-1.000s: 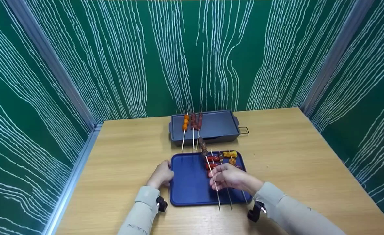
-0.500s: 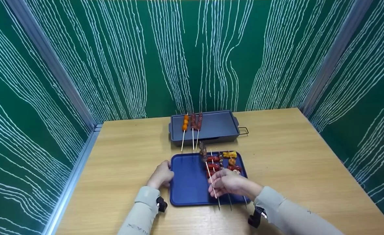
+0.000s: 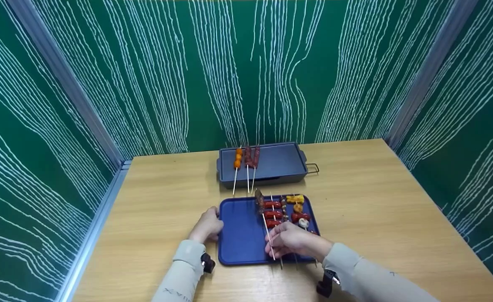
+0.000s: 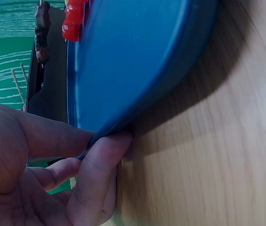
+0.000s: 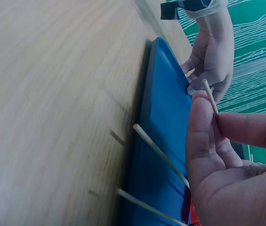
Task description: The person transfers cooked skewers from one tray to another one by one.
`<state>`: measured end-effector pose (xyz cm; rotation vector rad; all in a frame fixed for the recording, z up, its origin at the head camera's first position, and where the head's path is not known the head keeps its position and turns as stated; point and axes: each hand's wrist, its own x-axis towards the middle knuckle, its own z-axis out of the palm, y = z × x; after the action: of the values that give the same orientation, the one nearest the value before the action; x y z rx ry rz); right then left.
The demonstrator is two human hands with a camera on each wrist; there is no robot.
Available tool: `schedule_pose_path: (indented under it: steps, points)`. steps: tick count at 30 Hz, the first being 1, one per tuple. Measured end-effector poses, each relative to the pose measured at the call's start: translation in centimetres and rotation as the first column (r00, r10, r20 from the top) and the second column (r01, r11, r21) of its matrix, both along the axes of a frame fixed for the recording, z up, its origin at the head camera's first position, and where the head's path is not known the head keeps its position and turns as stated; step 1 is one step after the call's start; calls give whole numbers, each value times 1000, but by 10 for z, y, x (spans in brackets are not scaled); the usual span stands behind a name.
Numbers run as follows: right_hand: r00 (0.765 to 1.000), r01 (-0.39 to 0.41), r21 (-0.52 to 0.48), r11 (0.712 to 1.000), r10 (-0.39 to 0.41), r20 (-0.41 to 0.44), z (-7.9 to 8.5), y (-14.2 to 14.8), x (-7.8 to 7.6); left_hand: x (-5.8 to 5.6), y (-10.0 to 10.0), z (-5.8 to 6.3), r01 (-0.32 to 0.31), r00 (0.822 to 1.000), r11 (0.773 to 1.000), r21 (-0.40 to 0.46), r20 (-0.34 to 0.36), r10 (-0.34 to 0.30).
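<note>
In the head view, my right hand pinches the stick of a brown meat skewer between thumb and fingers, above the blue tray. The right wrist view shows the stick's end poking out past the fingertips. My left hand pinches the tray's left rim, with the thumb on top, as the left wrist view confirms. Red sausage skewers lie on the tray's right half. Beside them are a thin dark skewer and a mixed skewer with a yellow piece at its top.
Behind the tray stands a dark grey grill pan with a wire handle at its right. On its left side lie an orange-ball skewer and two dark red skewers. Green patterned walls surround the wooden table.
My right hand has drawn the brown meat skewer back toward me and lowered it, so its meat has left the pan's edge and is over the tray. The left hand stays at the rim.
</note>
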<state>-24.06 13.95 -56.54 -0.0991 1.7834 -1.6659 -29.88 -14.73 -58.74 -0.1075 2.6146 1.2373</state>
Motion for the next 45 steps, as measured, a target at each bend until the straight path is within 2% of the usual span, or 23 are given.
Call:
schedule_pose_path:
  steps: [14, 31, 38, 45]
  points:
    - [998, 58, 7, 998, -58, 1, -6, -22, 0, 0, 1, 1, -9, 1000, 1000, 4, 3, 9]
    - [992, 125, 66, 990, -125, -7, -15, -35, 1, 1, -1, -1, 13, 1000, 1000, 17, -13, -13]
    - [990, 142, 115, 983, -142, -15, -14, -38, 2, 1, 0, 0, 9, 1000, 1000, 20, -12, -9]
    - [984, 173, 214, 961, -160, -76, -10, -39, 3, 0, -1, 0, 9, 1000, 1000, 6, -14, -9]
